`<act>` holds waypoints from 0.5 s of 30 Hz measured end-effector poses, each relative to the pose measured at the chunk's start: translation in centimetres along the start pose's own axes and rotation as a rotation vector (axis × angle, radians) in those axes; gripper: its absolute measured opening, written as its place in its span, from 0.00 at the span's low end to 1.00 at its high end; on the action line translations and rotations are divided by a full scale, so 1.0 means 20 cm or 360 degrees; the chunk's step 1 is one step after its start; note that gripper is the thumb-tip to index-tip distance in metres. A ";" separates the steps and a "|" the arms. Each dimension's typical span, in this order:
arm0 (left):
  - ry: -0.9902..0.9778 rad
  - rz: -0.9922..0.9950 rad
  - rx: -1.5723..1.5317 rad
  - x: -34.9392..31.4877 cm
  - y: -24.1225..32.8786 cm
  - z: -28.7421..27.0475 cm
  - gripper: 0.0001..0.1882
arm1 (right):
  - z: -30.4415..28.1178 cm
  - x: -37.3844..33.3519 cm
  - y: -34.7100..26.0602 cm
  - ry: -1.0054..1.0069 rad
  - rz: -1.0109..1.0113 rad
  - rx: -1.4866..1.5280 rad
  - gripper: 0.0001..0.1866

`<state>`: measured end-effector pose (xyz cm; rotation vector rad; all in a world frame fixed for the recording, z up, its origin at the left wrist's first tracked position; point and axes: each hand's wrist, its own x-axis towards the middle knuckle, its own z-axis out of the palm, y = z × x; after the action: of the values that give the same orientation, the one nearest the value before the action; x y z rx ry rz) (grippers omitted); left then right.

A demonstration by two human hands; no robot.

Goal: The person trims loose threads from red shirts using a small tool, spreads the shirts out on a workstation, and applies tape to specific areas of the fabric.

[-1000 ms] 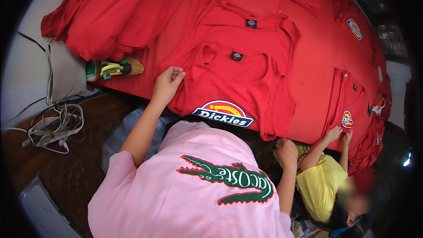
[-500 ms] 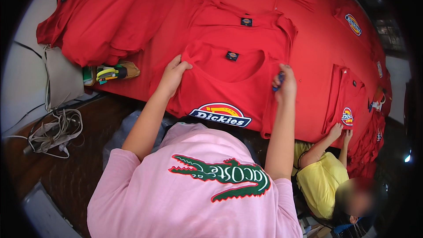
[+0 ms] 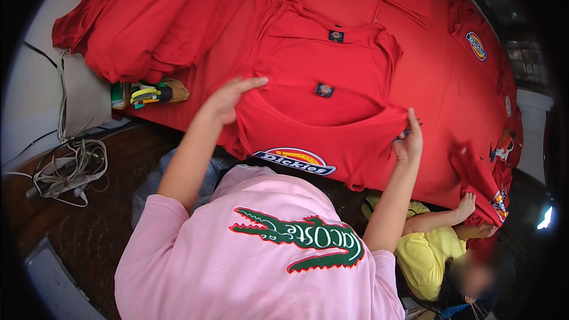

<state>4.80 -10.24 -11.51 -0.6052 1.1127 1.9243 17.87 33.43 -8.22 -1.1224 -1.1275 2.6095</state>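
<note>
A red T-shirt (image 3: 290, 133) with a printed badge on its chest lies at the table's near edge, its neckline pulled wide between my hands. My left hand (image 3: 231, 99) grips its left shoulder, the index finger stretched along the collar. My right hand (image 3: 410, 137) pinches the right shoulder. A small dark blue object (image 3: 403, 134) is also tucked in my right hand; its kind is mostly hidden by the fingers. Just beyond lies another red T-shirt (image 3: 323, 53) with a dark neck label.
Red garments (image 3: 160, 29) are heaped at the far left of the red-covered table (image 3: 424, 95). Below them a small box holds yellow-handled scissors (image 3: 145, 94). Tangled white cables (image 3: 74, 169) lie at left. At right, a co-worker in a yellow top (image 3: 430, 261) handles a red garment (image 3: 474, 181).
My hands have moved apart, the right one outward and toward me, stretching the neckline sideways. The co-worker has lifted and bunched the red garment at the table edge.
</note>
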 end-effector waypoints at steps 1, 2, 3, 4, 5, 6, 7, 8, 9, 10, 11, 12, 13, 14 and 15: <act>-0.0062 0.0282 0.0200 -0.07 0.11 0.06 0.39 | -0.06 0.03 -0.03 -0.0156 -0.0070 0.0021 0.09; -0.0067 0.0380 0.0262 -0.11 0.18 0.07 0.33 | -0.05 0.03 -0.07 -0.0324 -0.0132 0.0037 0.08; -0.0060 0.0549 0.0331 -0.10 0.20 0.04 0.31 | -0.04 0.03 -0.05 -0.0174 -0.0178 0.0066 0.07; -0.0042 0.0726 0.0392 -0.10 0.20 0.01 0.30 | 0.12 -0.01 -0.03 -0.0034 -0.0214 0.0088 0.06; 0.0004 0.0903 0.0341 -0.09 0.19 -0.01 0.29 | 0.21 -0.04 -0.02 0.0113 -0.0255 0.0111 0.06; 0.0051 0.1080 0.0289 -0.07 0.16 -0.04 0.27 | 0.17 0.00 0.00 0.0094 -0.0283 0.0090 0.05; 0.0095 0.1254 0.0238 -0.05 0.13 -0.06 0.26 | 0.09 0.05 0.04 0.0080 -0.0312 0.0072 0.05; 0.0101 0.1208 0.0120 -0.02 0.08 -0.11 0.24 | 0.08 0.07 0.08 0.0059 -0.0334 0.0055 0.05; 0.0109 0.1163 0.0001 0.01 0.02 -0.15 0.23 | 0.07 0.11 0.13 0.0195 -0.0368 -0.0144 0.06; 0.0127 0.1123 -0.0118 0.03 -0.03 -0.21 0.21 | 0.03 0.13 0.17 0.0208 -0.0321 -0.0279 0.06; 0.0319 0.0768 -0.0053 0.03 -0.07 -0.25 0.15 | -0.04 0.16 0.20 0.0221 -0.0282 -0.0414 0.07; 0.0350 0.0607 0.0023 0.00 -0.11 -0.22 0.14 | -0.11 0.20 0.24 0.0231 -0.0247 -0.0546 0.07; 0.0337 0.0578 0.0052 -0.01 -0.14 -0.23 0.16 | -0.10 0.19 0.25 0.0190 -0.0222 -0.0351 0.08; 0.0324 0.0547 0.0083 -0.01 -0.16 -0.25 0.18 | -0.09 0.18 0.25 0.0193 -0.0185 -0.0347 0.08; 0.0279 0.0456 0.0046 -0.02 -0.17 -0.27 0.20 | -0.08 0.18 0.24 0.0197 -0.0149 -0.0343 0.09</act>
<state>7.86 -14.11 -15.60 -0.6360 1.3988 2.1238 17.15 32.14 -14.24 -1.2176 -1.4225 2.3573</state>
